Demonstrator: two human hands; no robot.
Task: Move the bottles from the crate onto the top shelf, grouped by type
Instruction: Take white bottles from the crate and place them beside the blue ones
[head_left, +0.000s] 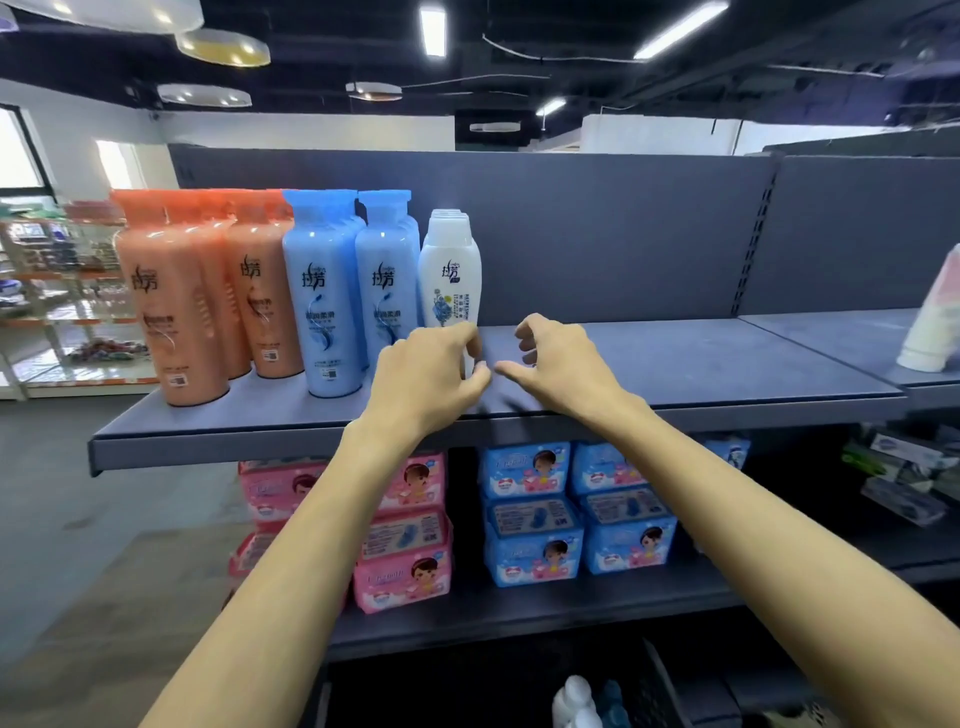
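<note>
Forearms stretch upward; left hand (431, 369) curls at the white bottle (450, 275) foot, grip unclear; right hand (551, 358) loosely curled, empty. Slick, likely weighty plastic: grasp mid-body.

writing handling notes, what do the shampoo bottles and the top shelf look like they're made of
Orange bottles, blue bottles and white bottle: probably glossy plastic, given the sharp light highlights on their smooth moulded sides. Top shelf: seemingly matte grey painted metal, going by its thin folded front lip and slotted uprights; not certain.
</note>
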